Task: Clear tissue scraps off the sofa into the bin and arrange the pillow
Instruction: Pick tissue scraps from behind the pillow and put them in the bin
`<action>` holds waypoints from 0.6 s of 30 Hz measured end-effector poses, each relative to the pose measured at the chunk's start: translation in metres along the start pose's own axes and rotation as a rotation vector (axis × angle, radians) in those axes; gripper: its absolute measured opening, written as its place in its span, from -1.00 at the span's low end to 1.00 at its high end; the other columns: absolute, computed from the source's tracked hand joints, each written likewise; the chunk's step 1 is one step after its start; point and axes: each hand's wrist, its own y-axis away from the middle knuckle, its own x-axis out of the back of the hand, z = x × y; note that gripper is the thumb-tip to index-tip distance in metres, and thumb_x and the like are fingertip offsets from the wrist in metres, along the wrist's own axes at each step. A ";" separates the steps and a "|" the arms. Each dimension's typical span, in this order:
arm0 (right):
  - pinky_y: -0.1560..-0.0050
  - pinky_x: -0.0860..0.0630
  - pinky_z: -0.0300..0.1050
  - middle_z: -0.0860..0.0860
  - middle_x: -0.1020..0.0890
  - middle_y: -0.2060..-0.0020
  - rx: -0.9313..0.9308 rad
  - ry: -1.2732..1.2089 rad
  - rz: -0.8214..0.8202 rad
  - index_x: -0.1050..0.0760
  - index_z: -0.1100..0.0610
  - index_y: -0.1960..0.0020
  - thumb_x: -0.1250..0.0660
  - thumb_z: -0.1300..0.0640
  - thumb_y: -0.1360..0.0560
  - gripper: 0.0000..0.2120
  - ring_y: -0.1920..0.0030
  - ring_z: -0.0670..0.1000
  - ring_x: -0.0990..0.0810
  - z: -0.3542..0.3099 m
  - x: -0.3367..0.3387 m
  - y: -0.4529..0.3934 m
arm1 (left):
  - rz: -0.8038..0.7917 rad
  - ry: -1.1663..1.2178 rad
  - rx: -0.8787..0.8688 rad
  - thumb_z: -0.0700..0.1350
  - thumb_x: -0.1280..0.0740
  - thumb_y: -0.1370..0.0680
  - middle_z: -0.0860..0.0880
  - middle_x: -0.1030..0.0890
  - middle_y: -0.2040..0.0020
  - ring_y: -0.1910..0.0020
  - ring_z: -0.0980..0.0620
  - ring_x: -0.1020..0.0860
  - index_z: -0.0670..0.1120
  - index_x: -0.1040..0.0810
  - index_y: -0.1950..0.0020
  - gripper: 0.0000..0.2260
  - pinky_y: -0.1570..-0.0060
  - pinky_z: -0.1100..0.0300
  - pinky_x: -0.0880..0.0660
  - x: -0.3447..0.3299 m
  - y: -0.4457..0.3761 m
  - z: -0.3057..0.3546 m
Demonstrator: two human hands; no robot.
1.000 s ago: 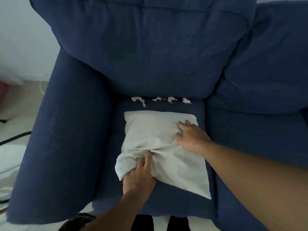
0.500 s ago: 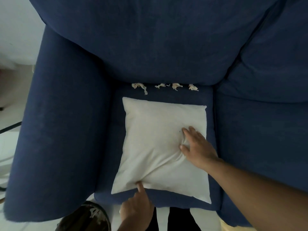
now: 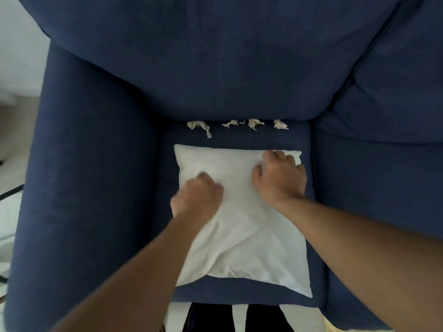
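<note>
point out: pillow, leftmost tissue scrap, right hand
pillow (image 3: pixel 251 236): head view, bare middle of the white cover, below both hands.
leftmost tissue scrap (image 3: pixel 197 125): head view, its crumpled body by the back cushion.
right hand (image 3: pixel 280 178): head view, back of the hand, on the pillow.

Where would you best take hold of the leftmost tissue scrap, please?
Pinch the leftmost tissue scrap at its crumpled bulk, coming from above and the front; it lies against the back cushion, and its thin tail would likely tear.

Four tissue scraps (image 3: pixel 237 125), one pillow (image 3: pixel 242 226), one sofa (image 3: pixel 96 164), two hands (image 3: pixel 280 178).
</note>
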 end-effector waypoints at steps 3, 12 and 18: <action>-0.05 -0.39 0.08 0.07 -0.61 -0.16 -0.019 -0.107 0.015 -0.52 0.11 -0.26 -0.23 -0.02 -0.59 -0.68 -0.18 0.17 -0.54 -0.017 0.009 -0.013 | 0.079 0.176 0.033 0.12 -0.27 -0.53 0.02 -0.62 0.00 0.06 -0.09 -0.59 0.09 -0.57 -0.12 -0.76 -0.02 0.03 -0.57 0.017 -0.055 0.015; -0.02 -0.46 0.02 0.01 -0.61 -0.16 0.015 -0.242 0.032 -0.51 0.04 -0.29 -0.23 -0.03 -0.61 -0.70 -0.16 0.09 -0.53 -0.008 0.018 -0.016 | 0.122 0.138 0.112 0.24 -0.38 -0.36 -0.06 -0.61 -0.16 -0.10 -0.20 -0.60 -0.02 -0.52 -0.27 -0.43 -0.26 -0.16 -0.47 0.006 -0.181 0.036; -0.04 -0.52 0.09 -0.01 -0.62 -0.12 0.035 -0.191 0.051 -0.52 0.04 -0.27 -0.24 -0.04 -0.60 -0.71 -0.16 0.10 -0.53 0.013 0.005 -0.013 | 0.201 0.217 0.140 0.25 -0.35 -0.28 -0.08 -0.63 -0.16 -0.09 -0.18 -0.63 0.01 -0.58 -0.15 -0.48 -0.19 -0.12 -0.55 -0.033 -0.246 0.017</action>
